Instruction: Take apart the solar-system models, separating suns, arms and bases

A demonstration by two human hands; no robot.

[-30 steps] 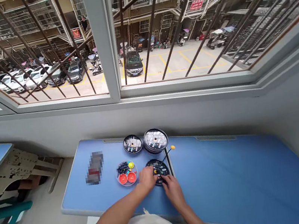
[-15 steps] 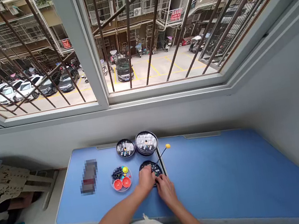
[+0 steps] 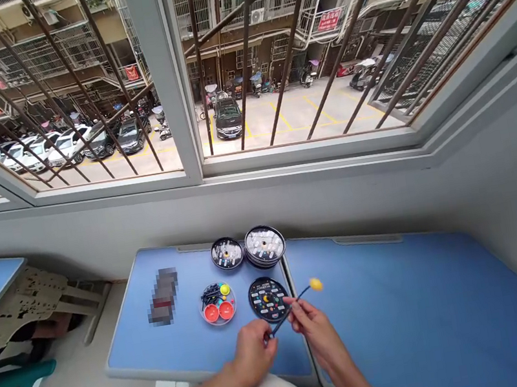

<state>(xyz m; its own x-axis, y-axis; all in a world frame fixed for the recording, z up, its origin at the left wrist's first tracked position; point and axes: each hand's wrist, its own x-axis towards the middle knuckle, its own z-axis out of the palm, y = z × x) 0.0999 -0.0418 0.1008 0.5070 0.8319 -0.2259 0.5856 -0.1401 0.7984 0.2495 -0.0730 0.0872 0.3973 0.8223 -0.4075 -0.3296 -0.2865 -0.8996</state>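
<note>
Black rod (image 3: 281, 322) tipped with a yellow ball (image 3: 316, 284) is held up off the blue tabletop (image 3: 190, 351), slanting upward to the right, just below the lower edge of a round black disc (image 3: 269, 299) printed with white markings.

Right hand (image 3: 316, 331): thumb and fingers are closed in a firm pinch on the rod, toward the ball end. Left hand (image 3: 253, 353): fingers are curled, with the tips at the rod's lower end; from this view it cannot be told whether they grip it.

Beyond the hands, a clear round dish (image 3: 218, 304) holds two red cups (image 3: 219, 311) and small dark parts. Two round black tins (image 3: 265, 245) stand near the far edge of the tabletop. A blurred object (image 3: 163, 296) lies to the left.

Handling assessment: a thin rod carrying a weighted tip is best controlled with a fingertip pinch and the second hand steadying the far end. Keep the ball clear of the disc and dish.
</note>
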